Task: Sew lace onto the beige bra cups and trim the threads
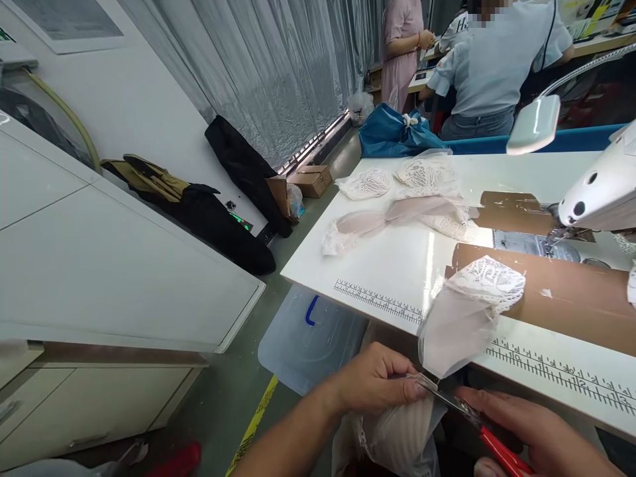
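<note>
My left hand (385, 379) pinches the edge of a sheer pale fabric piece (397, 424) that hangs below the table's front edge. Red-handled scissors (499, 450) are in my right hand (531, 424), their metal blades reaching to the fabric just beside my left fingertips. Above the blades, a white lace and pale mesh piece (462, 324) drapes over the table edge. Whether it joins the fabric in my left hand, I cannot tell.
The white table (382, 265) has ruler markings along its front. On it lie more lace pieces (422, 175) and a sewing machine (601, 185) at right, with a lamp (534, 126) above. A plastic bin (313, 338) stands underneath. People (497, 66) are beyond the table.
</note>
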Demonstrator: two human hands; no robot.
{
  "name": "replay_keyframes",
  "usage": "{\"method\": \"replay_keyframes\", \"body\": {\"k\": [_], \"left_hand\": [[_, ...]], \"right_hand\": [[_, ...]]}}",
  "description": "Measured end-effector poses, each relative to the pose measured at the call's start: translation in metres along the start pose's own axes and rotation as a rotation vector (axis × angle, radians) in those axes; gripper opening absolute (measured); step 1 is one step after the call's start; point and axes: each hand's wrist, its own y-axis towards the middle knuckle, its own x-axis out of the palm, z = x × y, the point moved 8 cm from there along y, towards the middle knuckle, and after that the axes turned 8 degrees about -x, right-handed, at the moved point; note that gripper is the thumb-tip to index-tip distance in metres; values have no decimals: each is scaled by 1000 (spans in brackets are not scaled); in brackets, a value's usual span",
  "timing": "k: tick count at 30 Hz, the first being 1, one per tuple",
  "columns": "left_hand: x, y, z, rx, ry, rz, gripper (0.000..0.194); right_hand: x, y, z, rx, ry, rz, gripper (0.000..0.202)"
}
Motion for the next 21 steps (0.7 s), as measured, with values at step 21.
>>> {"method": "replay_keyframes", "body": {"k": [21], "left_hand": [[0, -3, 5, -25, -16, 23, 56]], "right_hand": [[-8, 12, -18, 62, 35, 92, 18]]}}
